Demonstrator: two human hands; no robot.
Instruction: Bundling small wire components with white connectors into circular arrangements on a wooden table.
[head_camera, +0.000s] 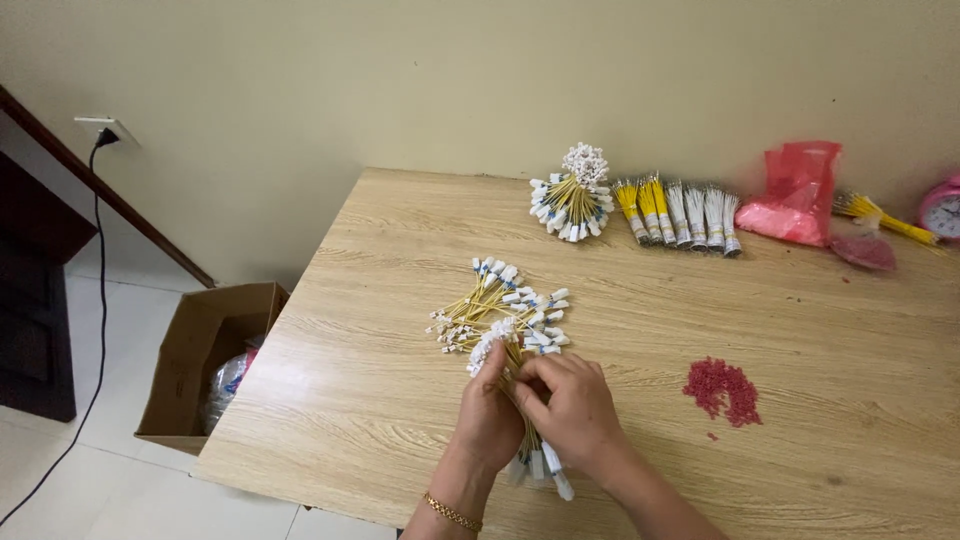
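Observation:
My left hand (487, 412) and my right hand (573, 408) are both closed around a bundle of thin yellow wires with white tips (493, 345), held just above the wooden table (380, 330). The bundle's white ends stick out above my fingers and below my palms. A gold bracelet sits on my left wrist. Just beyond my hands lies a loose pile of the same yellow wires with white and blue ends (505, 300).
At the table's back edge lie a fanned wire bundle (572, 195), a row of tied bundles (680, 212), a red plastic bag (798, 192) and a pink clock (942, 210). A heap of small red pieces (722, 385) lies right of my hands. An open cardboard box (205, 360) stands on the floor.

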